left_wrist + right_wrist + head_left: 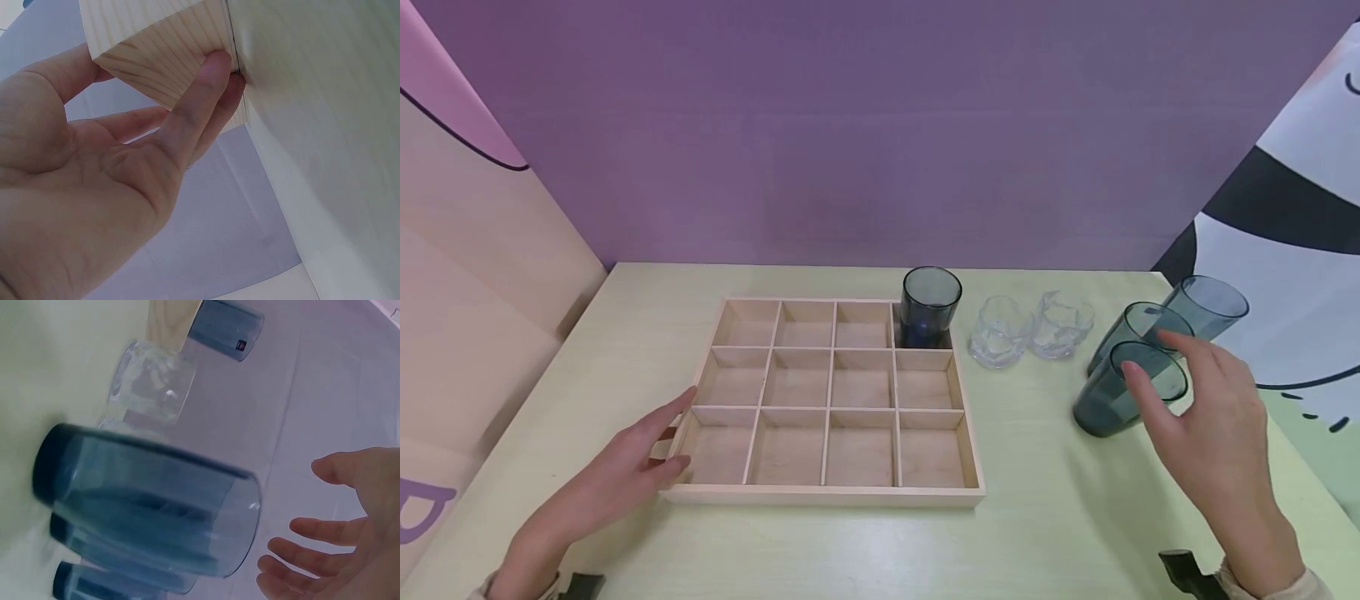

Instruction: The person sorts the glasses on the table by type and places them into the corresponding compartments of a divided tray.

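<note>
Against the left side of a divided wooden box (861,497), my left hand (613,479) rests with its fingers extended. In the left wrist view, fingertips (215,65) touch the box's side wall (162,62) low down, near the table. My right hand (1217,425) hovers over three blue-grey tinted glasses at the right, thumb and fingers spread. The nearest glass (1105,404) stands upright below the thumb; the middle glass (1108,337) and far glass (1221,304) are behind it. In the right wrist view, a gap separates the hand (350,531) from the near glass's rim.
A dark tinted glass (925,321) stands in the box's back right compartment. Two clear glasses with a faceted look, one at left (998,337) and one at right (1060,325), stand between the box and the tinted ones. A purple wall (880,142) rises behind the table (880,558).
</note>
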A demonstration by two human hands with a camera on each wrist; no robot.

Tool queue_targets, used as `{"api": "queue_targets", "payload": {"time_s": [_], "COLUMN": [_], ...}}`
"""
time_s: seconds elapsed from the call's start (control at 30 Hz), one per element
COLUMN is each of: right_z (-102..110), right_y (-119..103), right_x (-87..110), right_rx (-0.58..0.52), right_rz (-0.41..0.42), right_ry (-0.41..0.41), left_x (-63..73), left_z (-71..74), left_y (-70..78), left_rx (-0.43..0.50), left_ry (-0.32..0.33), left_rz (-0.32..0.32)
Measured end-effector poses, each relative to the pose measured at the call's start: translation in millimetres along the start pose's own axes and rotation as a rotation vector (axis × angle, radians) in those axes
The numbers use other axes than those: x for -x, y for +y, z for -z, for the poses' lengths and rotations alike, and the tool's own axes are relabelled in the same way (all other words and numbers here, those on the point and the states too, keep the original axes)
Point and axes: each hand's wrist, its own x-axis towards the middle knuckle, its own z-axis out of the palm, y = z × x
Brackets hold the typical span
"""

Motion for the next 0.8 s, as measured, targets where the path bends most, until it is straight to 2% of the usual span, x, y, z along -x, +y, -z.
{"api": "queue_targets", "payload": {"time_s": [0.2,0.43,0.6,0.8], "right_z": [-2.1,-7.1,-12.9,-19.2], "right_y": [15.6,28.9,34.9,36.4], "right_x": [2.0,1.6,1.3,4.1], "right_rx": [0.034,0.12,0.133,0.095], "right_rz": [-0.055,-0.192,-0.234,-0.307], "right_ry": [-0.017,-0.148,-0.224,-0.218], "left_x": [-0.6,-0.2,0.0,-0.7], "left_z": [0.6,0.3,0.4,-0.1], "left_y": [1.2,1.5,2.1,1.4], "left_rx": [-0.004,0.004,0.001,0.004], "left_ry": [-0.001,-0.007,0.001,-0.006], "left_rz": [0.011,0.016,0.016,0.022]}}
